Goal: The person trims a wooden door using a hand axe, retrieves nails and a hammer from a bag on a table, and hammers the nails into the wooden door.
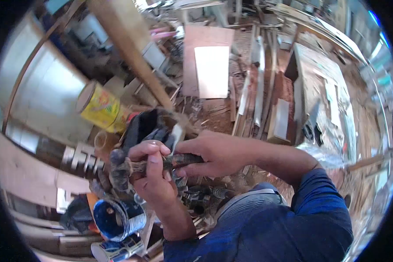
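My left hand [155, 174] is closed around a brown, worn, stick-like object [137, 167], its thumb lying over the top. At the left end of this object is a dark, knobbly part [119, 170]; I cannot make out its exact kind. My right hand [212, 153] grips the other end, its fingers curled around the dark shaft. Just beyond my hands lies a dark, glove-like bundle [146, 126], partly hidden by my left fingers. Below and left of my left hand stands a blue-lined can [137, 220].
A yellow can [99, 107] lies tilted at the left. A wooden post [131, 48] slants in front. Ahead, a white board [213, 72] rests on a pinkish panel [192, 41]. Long wood strips [262, 83] and a littered bench [323, 78] are at the right.
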A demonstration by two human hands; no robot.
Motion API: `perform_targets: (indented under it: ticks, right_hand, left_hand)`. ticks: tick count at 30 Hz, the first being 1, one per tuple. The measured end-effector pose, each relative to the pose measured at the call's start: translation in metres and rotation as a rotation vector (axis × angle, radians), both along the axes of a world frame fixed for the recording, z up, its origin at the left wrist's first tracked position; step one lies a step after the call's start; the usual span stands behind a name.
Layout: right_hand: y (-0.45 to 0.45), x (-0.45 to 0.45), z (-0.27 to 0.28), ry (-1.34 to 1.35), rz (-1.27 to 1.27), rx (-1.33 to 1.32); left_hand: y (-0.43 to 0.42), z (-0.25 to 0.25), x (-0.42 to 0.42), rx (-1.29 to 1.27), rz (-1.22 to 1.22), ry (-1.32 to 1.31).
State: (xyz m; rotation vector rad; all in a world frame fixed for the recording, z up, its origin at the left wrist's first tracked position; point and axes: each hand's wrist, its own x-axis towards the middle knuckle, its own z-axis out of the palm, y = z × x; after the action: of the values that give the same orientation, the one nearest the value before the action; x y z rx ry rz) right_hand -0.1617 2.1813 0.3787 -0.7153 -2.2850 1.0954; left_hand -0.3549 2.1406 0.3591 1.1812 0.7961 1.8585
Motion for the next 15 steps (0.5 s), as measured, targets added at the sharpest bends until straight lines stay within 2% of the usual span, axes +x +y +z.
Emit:
perform_targets:
  ticks: [3, 5, 8, 9, 12, 15]
  right_hand:
    - [-0.037, 0.062, -0.03, 0.143, -0.135, -0.124]
    - [-0.07, 0.108, -0.044, 0.186, -0.221, -0.255]
    - [-0.131, 0.184, -0.077, 0.339, -0.405, -0.262]
    - [-0.152, 0.214, -0.082, 0.277, -0.481, -0.242]
    - [-0.232, 0.3, -0.088, 0.112, -0.754, -0.265]
    - [-0.326, 0.385, -0.108, 0.205, -0.958, -0.267]
  left_hand:
    - [-0.008, -0.018, 0.056, -0.099, -0.136, 0.131]
    - [-0.016, -0.03, 0.093, -0.084, -0.316, 0.255]
    - [-0.032, -0.061, 0.177, 0.041, -0.5, 0.203]
    - [-0.04, -0.072, 0.201, 0.051, -0.588, 0.287]
    - [-0.075, -0.103, 0.283, 0.02, -0.734, 0.323]
    - [-0.114, -0.155, 0.38, 0.014, -0.813, 0.433]
